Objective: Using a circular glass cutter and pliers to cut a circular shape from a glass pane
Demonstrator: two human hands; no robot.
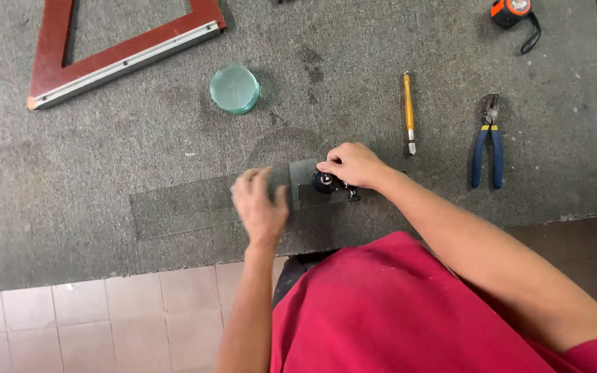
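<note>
Your left hand [260,206] lies flat, grip released, on the thin clear glass strip [195,206]; your right hand [352,164] pinches the black knobbed cutter [325,183]. The glass looks brittle and sharp-edged: hold it by its flat face.

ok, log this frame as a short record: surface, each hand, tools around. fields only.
surface: grey carpeted bench, tiled floor below
workpiece: flat strip of clear glass lying on the bench
left hand: flat on the glass strip, pressing down
right hand: fingers pinching a small black knobbed tool that sits on the glass
above hands: yellow-handled glass cutter, blue-handled pliers
far left: red-brown framing square, round stack of green glass discs
top right: orange tape measure
</note>
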